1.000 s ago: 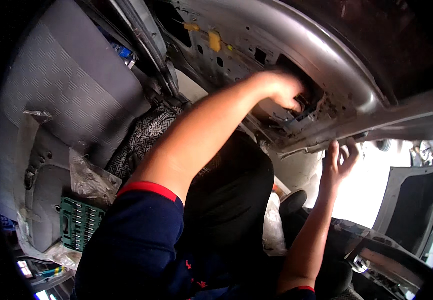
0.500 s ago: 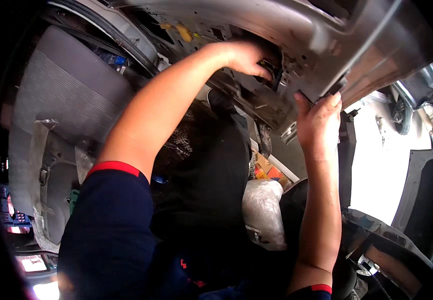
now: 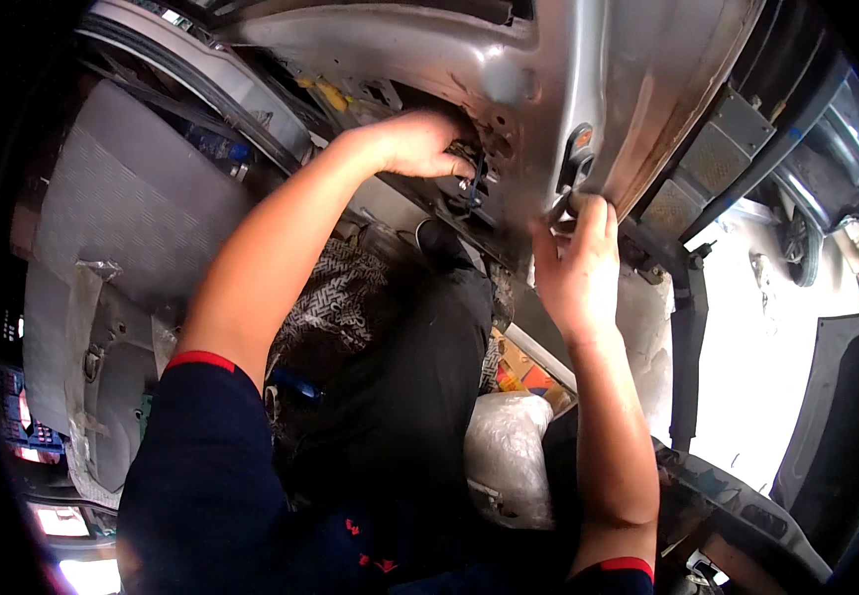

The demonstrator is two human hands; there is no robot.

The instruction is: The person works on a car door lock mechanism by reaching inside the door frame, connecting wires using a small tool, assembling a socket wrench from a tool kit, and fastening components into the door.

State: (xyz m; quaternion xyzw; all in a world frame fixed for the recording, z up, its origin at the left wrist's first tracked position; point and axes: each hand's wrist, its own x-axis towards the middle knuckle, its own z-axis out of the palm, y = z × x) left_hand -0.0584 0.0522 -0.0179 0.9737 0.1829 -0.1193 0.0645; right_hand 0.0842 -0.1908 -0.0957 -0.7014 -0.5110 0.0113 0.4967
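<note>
A silver car door (image 3: 509, 50) fills the upper middle. My left hand (image 3: 419, 144) reaches into an opening (image 3: 479, 164) in its inner panel, fingers curled out of sight and thumb beside small metal and wire parts; what it grips is unclear. My right hand (image 3: 578, 273) is at the door's edge, fingers bent onto a dark fitting (image 3: 563, 203) below an oblong recess (image 3: 578, 149) with an orange spot inside. Yellow pieces (image 3: 330, 94) lie along the panel left of the opening.
A grey seat (image 3: 132, 188) is at the left. Below are a patterned mat (image 3: 325, 312), my dark-trousered leg, a cardboard box (image 3: 523, 367) and a plastic-wrapped bundle (image 3: 509, 456). A dark metal post (image 3: 687, 347) and a grey panel with dark centre (image 3: 821, 397) are at the right.
My view has swung so the door's edge stands more upright. My right hand has moved up onto the fitting at that edge; my left hand stays in the opening.
</note>
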